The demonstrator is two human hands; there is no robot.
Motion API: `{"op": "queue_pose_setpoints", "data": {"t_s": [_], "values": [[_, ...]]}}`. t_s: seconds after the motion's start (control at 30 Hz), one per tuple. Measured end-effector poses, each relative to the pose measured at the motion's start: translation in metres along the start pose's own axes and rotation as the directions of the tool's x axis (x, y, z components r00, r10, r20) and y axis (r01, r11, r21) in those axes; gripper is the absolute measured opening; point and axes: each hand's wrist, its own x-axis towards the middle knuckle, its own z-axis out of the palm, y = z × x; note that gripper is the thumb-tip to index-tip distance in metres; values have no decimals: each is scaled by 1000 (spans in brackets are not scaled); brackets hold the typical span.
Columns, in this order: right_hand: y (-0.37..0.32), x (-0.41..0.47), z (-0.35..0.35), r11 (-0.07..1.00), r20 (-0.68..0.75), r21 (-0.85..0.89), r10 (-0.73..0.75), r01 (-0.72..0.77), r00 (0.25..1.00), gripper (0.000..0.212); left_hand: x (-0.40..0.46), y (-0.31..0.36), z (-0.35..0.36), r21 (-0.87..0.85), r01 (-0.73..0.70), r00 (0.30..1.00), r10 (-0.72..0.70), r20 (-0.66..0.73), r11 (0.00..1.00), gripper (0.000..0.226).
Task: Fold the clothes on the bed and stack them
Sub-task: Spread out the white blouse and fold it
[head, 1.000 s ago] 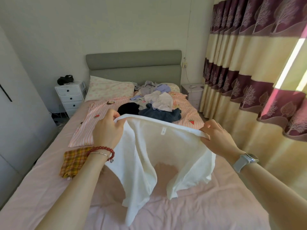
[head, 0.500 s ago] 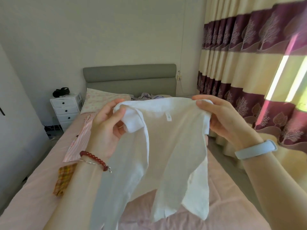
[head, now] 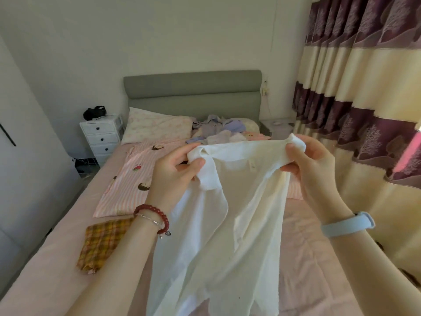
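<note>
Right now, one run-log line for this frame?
phase: shirt held up | left hand: pinches white shirt | right hand: pinches shirt | folded plaid cloth: on bed

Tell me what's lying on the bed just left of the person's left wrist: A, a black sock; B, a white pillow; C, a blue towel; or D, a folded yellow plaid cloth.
D: a folded yellow plaid cloth lies flat on the pink bed beside the left wrist, while the left hand and right hand hold up the white shirt.
</note>
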Motion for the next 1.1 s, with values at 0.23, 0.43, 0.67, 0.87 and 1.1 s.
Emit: {"op": "queue_pose_setpoints", "data": {"t_s": [0.23, 0.43, 0.67, 0.87, 1.1], "values": [[196, 130, 26, 952, 88, -133, 289, -277, 953, 24, 132, -191, 34, 189, 367, 926, -377, 20, 911, 52], [390, 129, 8, 696, 145, -534, 635, -481, 759, 59, 112, -372, 38, 531, 521, 777, -629, 30, 668, 54], [479, -61, -63, 430, -12, -769, 729, -472, 684, 29, -100, -464, 31, 716, 626, 607, -770, -197, 310, 44], [477, -169, -52, 431, 586, -807, 663, 404, 466, 64, -182, -476, 39, 933, 94, 598, -769, 227, 348, 57], [502, -127, -80, 196, 624, -734, 572, 651, 532, 25, -173, -496, 0, 977, 68, 628, -770, 115, 201, 70]]}}
